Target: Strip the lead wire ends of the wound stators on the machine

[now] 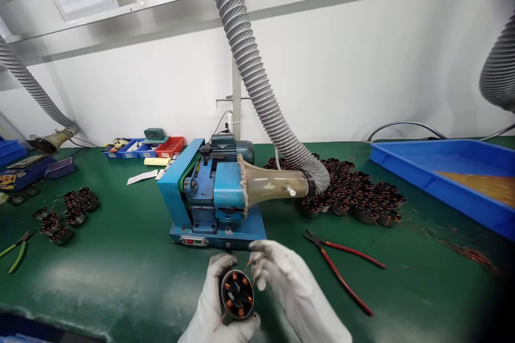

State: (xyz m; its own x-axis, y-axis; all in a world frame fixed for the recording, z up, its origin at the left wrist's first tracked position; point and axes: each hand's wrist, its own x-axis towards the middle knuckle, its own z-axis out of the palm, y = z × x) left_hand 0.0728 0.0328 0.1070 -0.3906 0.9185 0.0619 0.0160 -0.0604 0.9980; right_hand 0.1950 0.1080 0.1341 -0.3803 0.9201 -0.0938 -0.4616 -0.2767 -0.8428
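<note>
A round motor stator [237,296] with copper windings and a metal rim sits in my gloved left hand [210,296]. Fingers and thumb wrap around its side, and its open face is turned up towards me. Close by on the right, my gloved right hand [279,268] has its fingers pinched at thin copper lead wires [248,264] rising from the stator's edge. Another thin wire hangs near the left palm. Just behind both hands stands a blue motor-driven machine [217,193] with a red and a green button on its base.
A grey ribbed hose [261,69] runs to the machine's clear funnel [273,182]. Red-handled pliers [341,265] lie to the right, before many stators [362,193]. More stators [74,206] and green-handled pliers [19,249] are left. A blue tray [426,177] stands far right.
</note>
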